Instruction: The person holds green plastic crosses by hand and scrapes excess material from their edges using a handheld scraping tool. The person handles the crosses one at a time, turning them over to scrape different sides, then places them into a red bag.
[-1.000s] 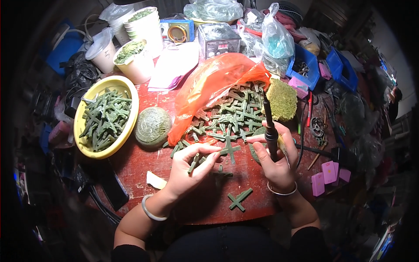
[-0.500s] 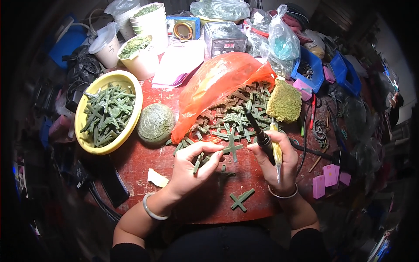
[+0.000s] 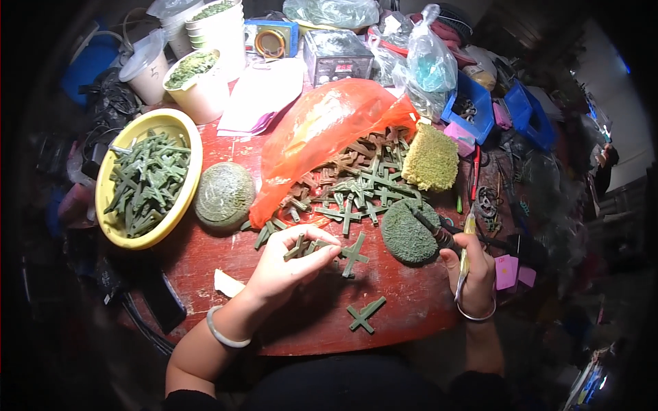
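My left hand (image 3: 284, 264) is closed around several small green crosses (image 3: 299, 248), whose arms stick out between thumb and fingers. One more green cross (image 3: 354, 255) is at its fingertips; I cannot tell whether it is gripped or only touched. My right hand (image 3: 474, 272) grips a black pen-shaped tool (image 3: 430, 225) resembling a soldering iron. A slim yellowish-handled tool (image 3: 466, 250) is held in the same hand. The black tool's tip is over a round, rough green pad (image 3: 404, 240). A single green cross (image 3: 366, 315) lies near the table's front edge.
Green and brown crosses (image 3: 349, 185) spill from a red plastic bag (image 3: 322, 123). A yellow basin (image 3: 194, 161) of crosses stands left, beside a round grey-green stone-like block (image 3: 225, 196). A yellow-green sponge (image 3: 430, 157), blue bins (image 3: 473, 123) and a boxed unit with red display (image 3: 338, 58) stand farther back.
My right hand has moved right and slightly down with both tools, away from my left hand. The round green pad now shows. The view has shifted, so the scene sits farther left.
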`<state>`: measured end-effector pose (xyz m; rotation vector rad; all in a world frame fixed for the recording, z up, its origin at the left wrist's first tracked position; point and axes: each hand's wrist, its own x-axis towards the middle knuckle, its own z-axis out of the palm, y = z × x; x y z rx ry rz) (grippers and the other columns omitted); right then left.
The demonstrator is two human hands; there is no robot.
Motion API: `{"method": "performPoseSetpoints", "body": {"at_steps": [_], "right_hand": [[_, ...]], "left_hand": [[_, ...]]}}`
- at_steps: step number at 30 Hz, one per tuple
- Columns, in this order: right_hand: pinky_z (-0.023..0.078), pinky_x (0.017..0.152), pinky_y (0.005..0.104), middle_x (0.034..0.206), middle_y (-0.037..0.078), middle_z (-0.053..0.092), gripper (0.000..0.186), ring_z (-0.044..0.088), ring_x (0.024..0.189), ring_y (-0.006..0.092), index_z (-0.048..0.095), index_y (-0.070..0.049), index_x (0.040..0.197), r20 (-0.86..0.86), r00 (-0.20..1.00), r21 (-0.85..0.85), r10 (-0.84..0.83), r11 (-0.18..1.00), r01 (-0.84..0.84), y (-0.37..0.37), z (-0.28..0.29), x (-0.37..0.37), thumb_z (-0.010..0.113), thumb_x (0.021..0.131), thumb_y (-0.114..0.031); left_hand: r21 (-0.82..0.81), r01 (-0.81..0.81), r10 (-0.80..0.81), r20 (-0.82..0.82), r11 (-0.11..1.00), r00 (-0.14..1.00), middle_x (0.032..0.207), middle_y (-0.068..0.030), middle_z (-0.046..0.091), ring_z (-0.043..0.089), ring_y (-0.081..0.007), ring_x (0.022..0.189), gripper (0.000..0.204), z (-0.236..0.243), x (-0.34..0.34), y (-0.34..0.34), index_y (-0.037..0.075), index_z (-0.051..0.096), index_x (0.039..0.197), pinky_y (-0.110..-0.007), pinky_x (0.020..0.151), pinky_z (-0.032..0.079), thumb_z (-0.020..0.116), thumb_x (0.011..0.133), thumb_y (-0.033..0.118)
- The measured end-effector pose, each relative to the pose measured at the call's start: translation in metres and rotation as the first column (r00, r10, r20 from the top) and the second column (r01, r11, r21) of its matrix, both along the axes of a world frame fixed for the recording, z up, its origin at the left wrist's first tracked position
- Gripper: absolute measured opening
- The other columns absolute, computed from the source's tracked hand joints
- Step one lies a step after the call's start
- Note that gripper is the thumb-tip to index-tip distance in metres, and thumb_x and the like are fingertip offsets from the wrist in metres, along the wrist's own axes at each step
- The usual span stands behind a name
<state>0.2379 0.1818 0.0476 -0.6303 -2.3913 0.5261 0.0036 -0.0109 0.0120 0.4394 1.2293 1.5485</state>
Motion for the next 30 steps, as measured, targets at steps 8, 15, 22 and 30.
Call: {"method": "performPoseSetpoints", "body": {"at_steps": [8, 15, 22, 30], "right_hand": [[0.044, 0.05, 0.042, 0.064, 0.016, 0.06, 0.021, 0.062, 0.059, 0.0362, 0.061, -0.005, 0.089, 0.172, 0.985, 0.036, -0.028, 0.999, 0.023, -0.005, -0.007, 0.013, 0.075, 0.087, -0.021], [0.044, 0.048, 0.0417, 0.063, 0.015, 0.06, 0.023, 0.062, 0.057, 0.0358, 0.062, -0.005, 0.09, 0.2, 0.977, 0.117, -0.067, 0.992, 0.044, -0.005, -0.014, 0.013, 0.076, 0.086, -0.023], [0.044, 0.049, 0.0407, 0.065, 0.012, 0.059, 0.026, 0.06, 0.055, 0.0333, 0.063, -0.003, 0.092, 0.0, 0.994, 0.093, 0.111, 0.989, -0.111, -0.01, -0.027, 0.005, 0.075, 0.087, -0.025], [0.043, 0.052, 0.0399, 0.069, 0.012, 0.058, 0.028, 0.058, 0.06, 0.0335, 0.06, -0.002, 0.09, 0.025, 0.965, 0.043, 0.26, 0.964, -0.261, -0.012, -0.036, -0.014, 0.073, 0.088, -0.027]], "left_hand": [[-0.01, -0.016, 0.014, -0.179, 1.0, 0.984, 0.076, 0.0046, 0.063, 0.048, 0.0011, 0.059, 0.01, 0.002, 0.003, 0.002, 0.004, 0.068, 0.101, -0.016, 0.051, 0.034, 0.07, 0.092, 0.007], [-0.039, -0.02, 0.013, -0.182, 0.999, 0.983, 0.081, 0.0027, 0.066, 0.051, 0.0008, 0.062, 0.011, 0.003, 0.002, 0.001, 0.003, 0.068, 0.102, -0.016, 0.052, 0.036, 0.069, 0.092, 0.008], [-0.06, -0.048, 0.035, -0.198, 0.997, 0.98, 0.076, 0.0057, 0.06, 0.046, 0.0013, 0.059, 0.01, 0.005, 0.001, 0.001, 0.004, 0.068, 0.1, -0.017, 0.05, 0.032, 0.07, 0.092, 0.01], [-0.028, -0.045, 0.038, -0.204, 0.999, 0.978, 0.078, 0.006, 0.061, 0.047, 0.0015, 0.063, 0.009, -0.001, 0.0, 0.0, 0.004, 0.068, 0.098, -0.017, 0.055, 0.034, 0.07, 0.092, 0.01]]}}
